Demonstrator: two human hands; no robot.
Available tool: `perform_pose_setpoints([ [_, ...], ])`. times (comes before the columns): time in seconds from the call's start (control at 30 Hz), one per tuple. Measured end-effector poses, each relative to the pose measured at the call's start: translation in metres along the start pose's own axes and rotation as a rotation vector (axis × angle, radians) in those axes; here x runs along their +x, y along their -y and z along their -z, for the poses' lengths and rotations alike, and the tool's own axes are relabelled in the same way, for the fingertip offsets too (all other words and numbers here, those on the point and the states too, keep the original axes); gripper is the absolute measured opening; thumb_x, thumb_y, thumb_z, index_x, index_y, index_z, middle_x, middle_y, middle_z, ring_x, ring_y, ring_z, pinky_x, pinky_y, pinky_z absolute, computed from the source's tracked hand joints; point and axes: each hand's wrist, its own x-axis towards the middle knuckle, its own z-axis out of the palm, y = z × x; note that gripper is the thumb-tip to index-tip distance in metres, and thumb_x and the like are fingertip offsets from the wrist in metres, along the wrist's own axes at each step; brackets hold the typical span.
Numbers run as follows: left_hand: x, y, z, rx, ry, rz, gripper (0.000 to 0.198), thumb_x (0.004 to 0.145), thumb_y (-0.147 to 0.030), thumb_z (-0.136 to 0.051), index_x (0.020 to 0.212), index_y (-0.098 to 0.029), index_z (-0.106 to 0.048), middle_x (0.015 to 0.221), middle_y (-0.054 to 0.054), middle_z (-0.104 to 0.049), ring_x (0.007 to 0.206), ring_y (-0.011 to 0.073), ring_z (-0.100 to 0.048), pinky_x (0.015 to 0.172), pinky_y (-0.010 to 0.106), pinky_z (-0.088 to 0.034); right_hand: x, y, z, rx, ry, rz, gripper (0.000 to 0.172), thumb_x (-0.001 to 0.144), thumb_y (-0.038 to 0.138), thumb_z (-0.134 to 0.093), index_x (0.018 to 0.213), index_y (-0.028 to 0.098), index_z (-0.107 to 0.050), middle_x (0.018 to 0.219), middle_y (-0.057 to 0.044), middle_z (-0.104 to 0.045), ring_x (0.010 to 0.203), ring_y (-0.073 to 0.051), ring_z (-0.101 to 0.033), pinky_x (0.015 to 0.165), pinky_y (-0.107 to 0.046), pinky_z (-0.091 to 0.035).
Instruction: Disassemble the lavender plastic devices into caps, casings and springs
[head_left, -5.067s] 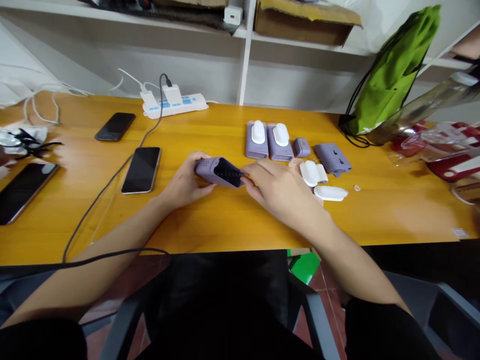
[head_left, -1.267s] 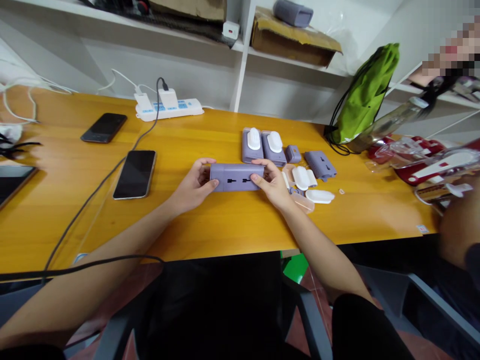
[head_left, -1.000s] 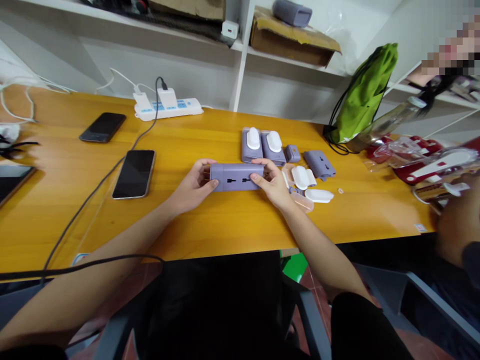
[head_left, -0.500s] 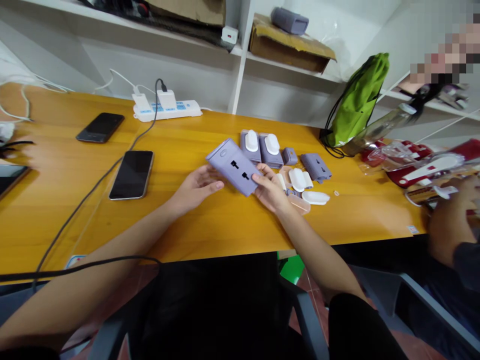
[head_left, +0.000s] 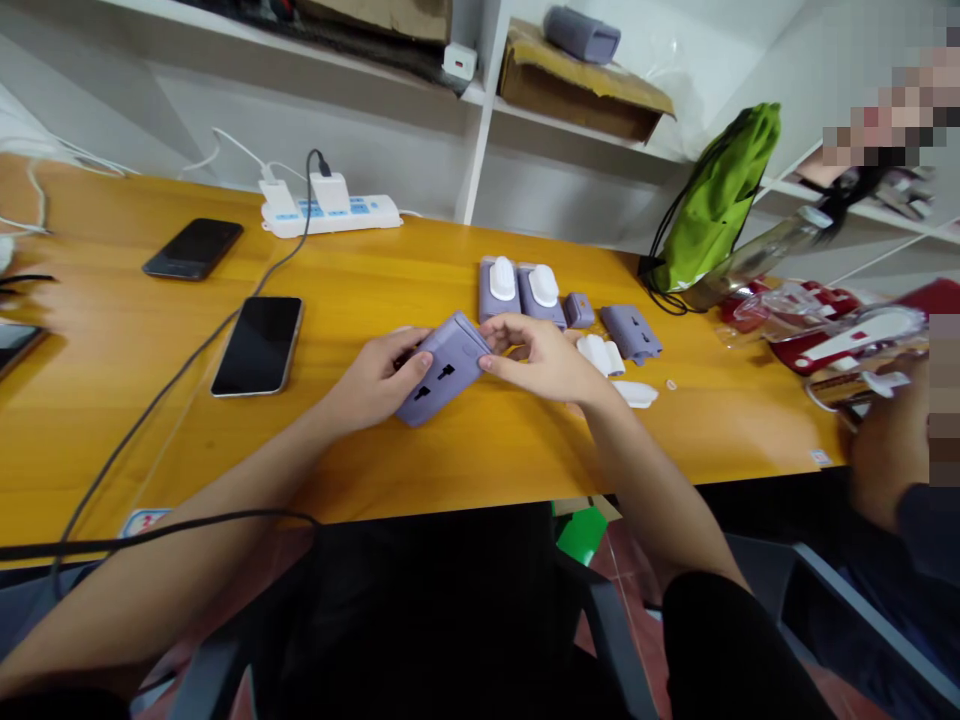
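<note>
A purple plastic case with two black keyhole-shaped slots is tilted above the table in front of me. My left hand grips its lower left part, thumb on the slotted face and fingers behind. At its upper right end, my right hand has the thumb and fingers closed on the edge near a small oval mark. Beyond the hands stand two purple cases with white oval pieces on them. A small purple block, a slotted purple panel and white plastic parts lie right of them, some hidden by my right hand.
Two phones and a white power strip with a dark cable lie left. A green drawstring bag and a bottle lean at the back right. Another person's arm is at the right, near red items.
The case has turned so its oval-marked end points up right, and it came lower. My left hand went from open beside it to gripping it; my right hand shifted to the other end.
</note>
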Motion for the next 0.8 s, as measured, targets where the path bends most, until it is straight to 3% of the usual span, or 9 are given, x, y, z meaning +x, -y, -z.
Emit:
perform_pose_setpoints([
  [0.13,0.006,-0.015,0.015,0.219,0.156,-0.076,0.034,0.104,-0.047,-0.061,0.115,-0.023,-0.083,0.092,0.006,-0.073,0.084,0.0263,-0.065,0.081,0.04,-0.051,0.004,0.006,0.003,-0.045,0.137,-0.046,0.03,0.092,0.043,-0.087,0.104,0.021,-0.07,0.097,-0.004,-0.075,0.09,-0.021,-0.071,0.083,-0.038,-0.059],
  [0.3,0.011,-0.021,0.02,0.297,0.254,-0.094,0.035,0.099,-0.047,-0.065,0.12,-0.026,-0.084,0.105,0.009,-0.078,0.094,0.0304,-0.07,0.088,0.042,-0.051,-0.001,0.0,-0.009,-0.16,0.108,-0.067,0.026,0.087,0.04,-0.081,0.101,0.022,-0.067,0.095,-0.003,-0.074,0.086,-0.022,-0.068,0.076,-0.037,-0.054],
  [0.47,0.013,-0.018,0.017,0.406,0.393,-0.125,0.03,0.099,-0.049,-0.069,0.112,-0.027,-0.084,0.099,0.007,-0.076,0.086,0.0276,-0.068,0.08,0.039,-0.047,-0.005,-0.001,-0.018,-0.343,0.182,-0.079,0.025,0.078,0.031,-0.083,0.098,0.023,-0.07,0.089,-0.001,-0.074,0.08,-0.021,-0.065,0.074,-0.036,-0.051],
  [0.6,0.012,-0.015,0.014,0.472,0.416,-0.131,0.024,0.094,-0.046,-0.077,0.106,-0.026,-0.082,0.103,0.007,-0.076,0.083,0.0261,-0.064,0.076,0.037,-0.043,-0.008,-0.013,-0.025,-0.404,0.178,-0.022,0.033,0.075,0.031,-0.084,0.104,0.023,-0.072,0.093,-0.002,-0.075,0.083,-0.022,-0.066,0.079,-0.037,-0.052],
  [0.8,0.005,-0.016,0.009,0.438,0.388,-0.106,0.024,0.091,-0.041,-0.083,0.109,-0.025,-0.083,0.103,0.005,-0.071,0.082,0.0225,-0.059,0.079,0.035,-0.043,-0.021,-0.044,-0.04,-0.346,0.074,0.047,0.045,0.075,0.037,-0.085,0.115,0.023,-0.07,0.105,-0.006,-0.076,0.092,-0.027,-0.07,0.087,-0.042,-0.057],
])
